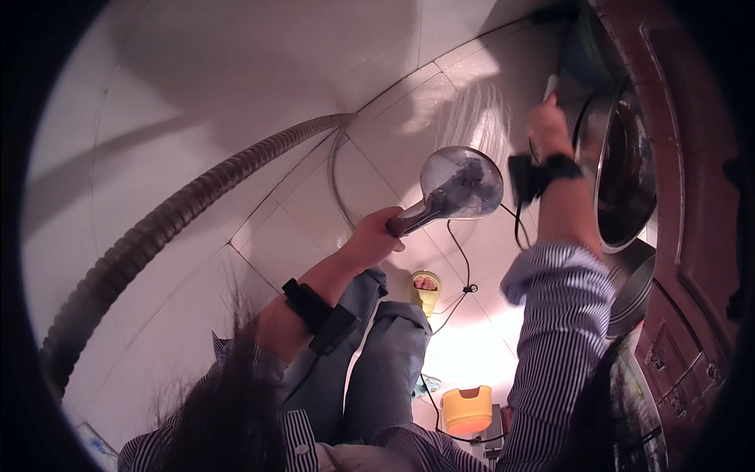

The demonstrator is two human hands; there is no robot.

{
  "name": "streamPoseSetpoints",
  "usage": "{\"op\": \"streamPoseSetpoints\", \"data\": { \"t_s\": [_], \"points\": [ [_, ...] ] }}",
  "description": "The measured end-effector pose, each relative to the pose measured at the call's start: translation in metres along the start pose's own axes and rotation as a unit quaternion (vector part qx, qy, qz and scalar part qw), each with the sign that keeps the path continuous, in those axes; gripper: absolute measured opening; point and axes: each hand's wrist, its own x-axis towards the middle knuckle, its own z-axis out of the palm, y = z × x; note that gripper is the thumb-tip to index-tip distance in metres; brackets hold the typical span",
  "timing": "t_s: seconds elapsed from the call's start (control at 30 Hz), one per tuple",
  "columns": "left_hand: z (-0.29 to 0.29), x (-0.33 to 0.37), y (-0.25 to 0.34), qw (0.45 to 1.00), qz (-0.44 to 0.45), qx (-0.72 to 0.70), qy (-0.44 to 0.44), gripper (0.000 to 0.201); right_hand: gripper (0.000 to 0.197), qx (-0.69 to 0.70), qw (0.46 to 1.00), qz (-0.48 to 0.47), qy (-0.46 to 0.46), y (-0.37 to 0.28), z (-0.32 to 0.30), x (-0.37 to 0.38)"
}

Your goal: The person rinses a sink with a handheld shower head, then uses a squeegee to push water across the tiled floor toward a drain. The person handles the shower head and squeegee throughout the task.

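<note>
My left hand (376,238) is closed round the handle of a shower head (462,182), which has a clear round face. Streams of water spray from it toward the far tiles. Stretched out to the far right, my right hand (548,126) is closed at the end of a pale, narrow piece (552,85); its kind is too dark and small to tell. Beside that hand stands a large round metal basin (621,169), tipped on its side. A dark green shape (591,55) lies in shadow just beyond the hand.
A thick ribbed hose (173,197) arcs across the left, with a thinner hose (334,173) by the wall corner. Dark red door panelling (692,197) borders the right. A yellow stool (466,411), a yellow slipper (425,295) on a foot and black cables (465,259) are lower down.
</note>
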Motion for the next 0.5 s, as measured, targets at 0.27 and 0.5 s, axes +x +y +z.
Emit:
{"op": "streamPoseSetpoints", "data": {
  "t_s": [0.27, 0.5],
  "points": [
    [-0.005, -0.026, -0.016, 0.999, -0.041, 0.001, 0.005, 0.061, 0.072, 0.048, 0.98, 0.079, -0.174, 0.021, 0.053, -0.274],
    [0.004, -0.054, -0.012, 0.998, -0.014, 0.054, 0.009, 0.053, 0.063, 0.556, 0.791, 0.209, -0.148, -0.024, 0.025, -0.313]
  ]
}}
